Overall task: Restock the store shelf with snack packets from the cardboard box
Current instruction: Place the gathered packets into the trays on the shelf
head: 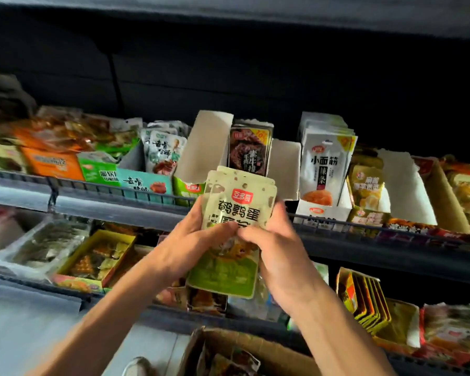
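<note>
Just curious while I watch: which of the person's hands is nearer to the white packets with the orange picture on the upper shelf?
The right hand. It grips the green packets just below-left of the white packets; the left hand is farther left.

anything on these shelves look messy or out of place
Yes: on the upper shelf's left end, the orange and green packets lie heaped at angles rather than upright in rows, unlike the white packets standing neatly in their display box.

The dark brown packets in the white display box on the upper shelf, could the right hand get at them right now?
Probably not yet. The dark brown packets stand uncovered just above, but the right hand grips the green packets together with the left hand, and that stack rises in front of them.
</note>
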Demonstrator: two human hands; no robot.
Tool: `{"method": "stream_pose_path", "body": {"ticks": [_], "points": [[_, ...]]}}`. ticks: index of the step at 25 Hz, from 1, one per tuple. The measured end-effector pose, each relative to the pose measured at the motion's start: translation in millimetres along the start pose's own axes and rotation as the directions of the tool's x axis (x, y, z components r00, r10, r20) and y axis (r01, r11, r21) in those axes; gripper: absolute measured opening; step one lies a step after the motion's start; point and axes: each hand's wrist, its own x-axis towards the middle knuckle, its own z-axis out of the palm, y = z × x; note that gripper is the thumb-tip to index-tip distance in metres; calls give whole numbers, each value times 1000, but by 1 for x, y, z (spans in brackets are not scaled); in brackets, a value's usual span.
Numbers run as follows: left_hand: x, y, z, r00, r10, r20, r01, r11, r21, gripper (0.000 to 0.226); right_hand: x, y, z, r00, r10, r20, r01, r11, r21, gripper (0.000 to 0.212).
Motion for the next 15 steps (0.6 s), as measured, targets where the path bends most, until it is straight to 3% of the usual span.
{"method": "stream_pose_path", "body": {"ticks": [2, 4, 6, 8, 10, 12, 14, 15], "points": [[11, 12, -16, 1000, 14, 7, -14, 997, -76, 46, 18, -22, 8, 1000, 1, 23, 2, 989, -149, 44], [25, 24, -27, 996, 84, -17, -84, 996, -22, 34, 44, -45, 13, 1000, -11, -10, 5, 906, -423, 39], [43, 37, -39, 988, 152, -11, -152, 988, 26, 30, 74, -69, 17, 998, 15, -56, -43, 849, -527, 50], [64, 50, -51, 982, 190, 17, -190, 981, 29, 29, 103, -88, 16, 996, 53, -72, -83, 848, -523, 63], [87, 60, -62, 981, 193, 19, -194, 981, 26, 27, 131, -100, 19, 996, 58, -74, -86, 873, -480, 48], [114, 61, -73, 971, 228, -71, -225, 973, 48, 23, 166, -102, 27, 990, 1, -141, -63, 899, -434, 29], [137, 50, -82, 931, 275, -239, -199, 934, 296, 49, 200, -100, 31, 972, -77, -220, -18, 917, -399, 31], [144, 39, -86, 896, 309, -318, -127, 866, 484, 66, 215, -99, 30, 961, -106, -255, 3, 928, -372, 34]]}}
